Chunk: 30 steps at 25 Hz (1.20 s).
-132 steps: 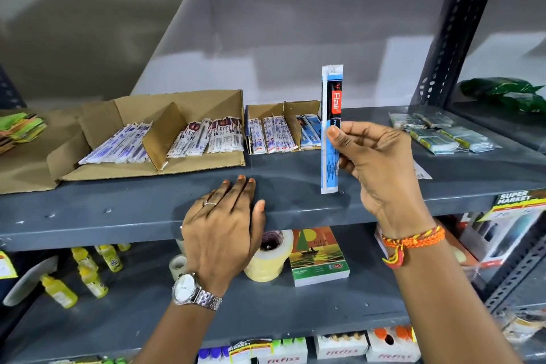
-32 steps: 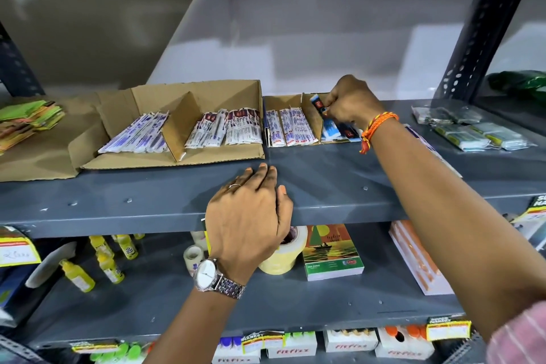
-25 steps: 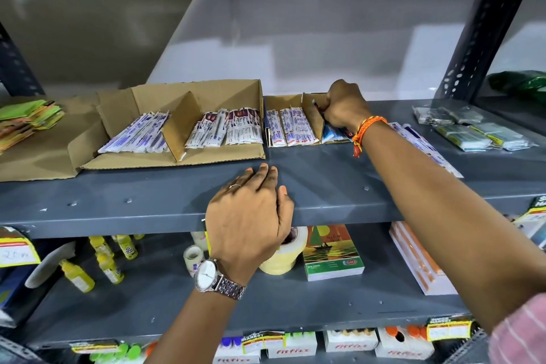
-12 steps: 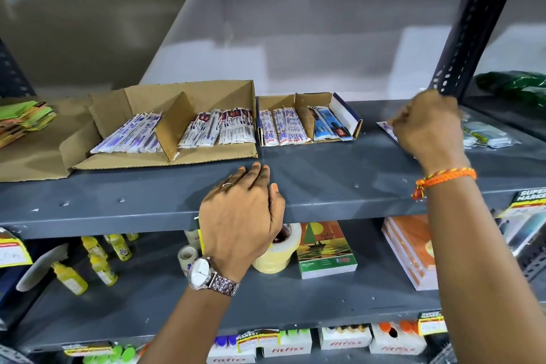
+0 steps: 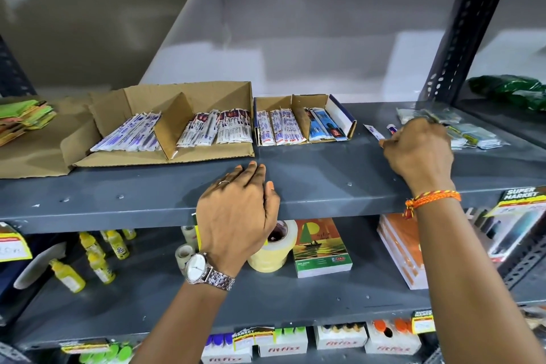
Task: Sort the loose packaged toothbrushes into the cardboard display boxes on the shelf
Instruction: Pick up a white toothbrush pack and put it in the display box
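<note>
Left hand (image 5: 236, 213) flat, fingers spread, on near edge of shelf (image 5: 325, 174). Right hand (image 5: 418, 149) curled over loose toothbrush packs (image 5: 373, 130) at right; grip cannot be told. Small box (image 5: 342, 115) left of it holds blue packs (image 5: 323, 127).

open room: bare front strip of the grey shelf (image 5: 319, 168), and the big gap above it | in the way: big cardboard box (image 5: 165, 127) and small cardboard box (image 5: 304, 120) at the back, loose packets (image 5: 469, 134) far right, black post (image 5: 464, 26) | left hand (image 5: 236, 216) flat on the shelf edge | right hand (image 5: 419, 148) covers the loose toothbrushes (image 5: 373, 130)
</note>
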{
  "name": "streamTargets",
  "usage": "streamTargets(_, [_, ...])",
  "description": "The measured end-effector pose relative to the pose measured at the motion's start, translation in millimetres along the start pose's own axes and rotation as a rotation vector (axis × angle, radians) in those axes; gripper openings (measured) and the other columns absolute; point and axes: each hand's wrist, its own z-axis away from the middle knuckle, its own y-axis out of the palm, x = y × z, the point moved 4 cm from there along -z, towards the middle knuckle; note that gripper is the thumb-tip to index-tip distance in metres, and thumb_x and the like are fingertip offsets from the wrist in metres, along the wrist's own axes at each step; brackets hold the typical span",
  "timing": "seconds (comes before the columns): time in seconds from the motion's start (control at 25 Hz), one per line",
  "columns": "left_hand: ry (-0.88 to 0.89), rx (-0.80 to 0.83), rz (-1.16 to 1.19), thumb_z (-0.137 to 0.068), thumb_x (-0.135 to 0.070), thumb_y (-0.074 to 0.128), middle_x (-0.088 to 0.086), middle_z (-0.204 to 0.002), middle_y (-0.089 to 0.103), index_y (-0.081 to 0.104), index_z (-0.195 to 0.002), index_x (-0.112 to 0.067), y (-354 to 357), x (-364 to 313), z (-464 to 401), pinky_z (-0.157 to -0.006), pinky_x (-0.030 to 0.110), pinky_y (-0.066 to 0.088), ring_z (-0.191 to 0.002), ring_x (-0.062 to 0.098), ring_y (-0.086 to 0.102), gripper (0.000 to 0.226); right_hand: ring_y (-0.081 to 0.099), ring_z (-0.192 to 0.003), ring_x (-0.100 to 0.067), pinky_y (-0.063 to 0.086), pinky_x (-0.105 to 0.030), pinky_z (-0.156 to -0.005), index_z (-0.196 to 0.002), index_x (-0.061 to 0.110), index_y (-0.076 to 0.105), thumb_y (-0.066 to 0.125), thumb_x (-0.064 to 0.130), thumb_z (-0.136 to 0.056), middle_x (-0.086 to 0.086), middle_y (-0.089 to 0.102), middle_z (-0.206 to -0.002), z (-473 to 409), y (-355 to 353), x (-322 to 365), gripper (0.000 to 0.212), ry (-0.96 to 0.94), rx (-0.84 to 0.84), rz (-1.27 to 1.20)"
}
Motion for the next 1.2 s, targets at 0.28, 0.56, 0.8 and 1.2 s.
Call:
streamTargets(0.28, [0.007,-0.067,0.003,-0.1,-0.037,0.036,0.002,-0.116,0.078,0.079,-0.113,-0.014,0,0,3,-0.082,0.033,0.056,-0.109,0.022,0.074,0.052,0.064,-0.096,-0.042,0.053,-0.043,-0.081,-0.096,0.011,0.068,0.073,0.026,-0.077,-0.019,0.067,-0.104,0,3,1,0.025,0.125,0.035,-0.085])
streamTargets(0.56, [0.065,-0.199,0.029,-0.109,-0.056,0.011,0.001,-0.118,0.078,0.078,-0.117,-0.016,4,14,12,-0.082,0.033,0.056,-0.112,0.022,0.074,0.079,0.068,-0.059,-0.011,0.056,-0.029,-0.061,-0.08,0.009,0.069,0.08,0.01,-0.078,-0.004,0.073,-0.071,18,-7,37,0.011,0.163,0.115,-1.171])
streamTargets(0.8, [0.041,-0.299,-0.039,-0.111,-0.047,0.019,0.005,-0.12,0.077,0.077,-0.12,-0.012,4,36,24,-0.091,0.036,0.051,-0.115,0.026,0.072,0.068,0.066,-0.062,-0.016,0.054,-0.022,-0.054,-0.083,0.01,0.068,0.074,-0.003,-0.081,-0.009,0.073,-0.075,50,-23,87,0.015,0.023,0.279,-1.263])
streamTargets(1.2, [0.122,-0.43,-0.04,-0.111,-0.037,0.03,0.004,-0.121,0.076,0.076,-0.12,-0.012,8,62,36,-0.094,0.038,0.052,-0.112,0.024,0.074,0.053,0.071,-0.069,-0.014,0.057,-0.021,-0.056,-0.087,0.012,0.069,0.069,-0.011,-0.082,-0.002,0.075,-0.076,79,-15,124,0.023,0.002,0.46,-1.32])
